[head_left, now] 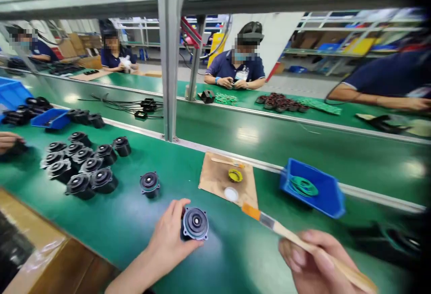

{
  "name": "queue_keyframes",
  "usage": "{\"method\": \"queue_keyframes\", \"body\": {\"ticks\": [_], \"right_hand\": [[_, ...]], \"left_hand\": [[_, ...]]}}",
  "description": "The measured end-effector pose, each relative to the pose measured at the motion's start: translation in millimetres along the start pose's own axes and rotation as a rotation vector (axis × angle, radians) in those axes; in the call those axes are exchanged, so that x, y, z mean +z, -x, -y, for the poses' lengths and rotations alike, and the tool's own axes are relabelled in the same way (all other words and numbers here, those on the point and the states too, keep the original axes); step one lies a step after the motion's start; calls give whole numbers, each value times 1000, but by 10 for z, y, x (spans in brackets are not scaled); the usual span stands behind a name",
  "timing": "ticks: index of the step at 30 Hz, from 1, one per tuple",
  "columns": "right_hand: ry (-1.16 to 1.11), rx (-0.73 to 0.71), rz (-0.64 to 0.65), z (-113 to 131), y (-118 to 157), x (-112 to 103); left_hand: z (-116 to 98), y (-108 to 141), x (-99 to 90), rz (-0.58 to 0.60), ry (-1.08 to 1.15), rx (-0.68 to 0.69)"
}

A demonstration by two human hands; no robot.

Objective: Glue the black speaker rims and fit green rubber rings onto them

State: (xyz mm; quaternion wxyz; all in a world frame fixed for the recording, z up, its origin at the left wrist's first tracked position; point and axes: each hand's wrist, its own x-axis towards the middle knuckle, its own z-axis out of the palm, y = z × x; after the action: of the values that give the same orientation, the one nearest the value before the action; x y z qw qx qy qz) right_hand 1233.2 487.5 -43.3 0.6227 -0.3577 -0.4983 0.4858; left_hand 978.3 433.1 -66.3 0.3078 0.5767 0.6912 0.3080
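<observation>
My left hand (170, 235) grips a round black motor housing (195, 223) with a grey flanged rim, its thumb and fingers around the left side. In my right hand (319, 258) is a wooden-handled brush (289, 233), its orange bristles pointing left toward the cardboard. On the brown cardboard sheet (208, 177) lie a yellow ring-shaped cap (235, 175), a white disc (231, 194) and a second brush (225, 162). One similar housing (150, 183) stands alone to the left of my left hand.
Several black housings (81, 155) cluster on the green bench at left. A blue bin (313, 188) holds green rings at right. A metal post (170, 60) rises from the bench's back rail. A person's hand (10, 142) is at far left; people work opposite.
</observation>
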Motion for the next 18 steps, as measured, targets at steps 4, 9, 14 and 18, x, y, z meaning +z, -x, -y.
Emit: {"method": "queue_keyframes", "body": {"ticks": [4, 9, 14, 18], "right_hand": [[420, -99, -70, -7, -297, 58], [650, -209, -24, -346, -622, -17], [823, -243, 57, -607, -726, 22], [851, -229, 97, -669, -736, 42]], "left_hand": [[-148, -252, 50, 188, -20, 78], [-141, -498, 97, 341, 48, 166], [-53, -526, 90, 387, 157, 134], [-23, -513, 72, 413, 195, 98]]}}
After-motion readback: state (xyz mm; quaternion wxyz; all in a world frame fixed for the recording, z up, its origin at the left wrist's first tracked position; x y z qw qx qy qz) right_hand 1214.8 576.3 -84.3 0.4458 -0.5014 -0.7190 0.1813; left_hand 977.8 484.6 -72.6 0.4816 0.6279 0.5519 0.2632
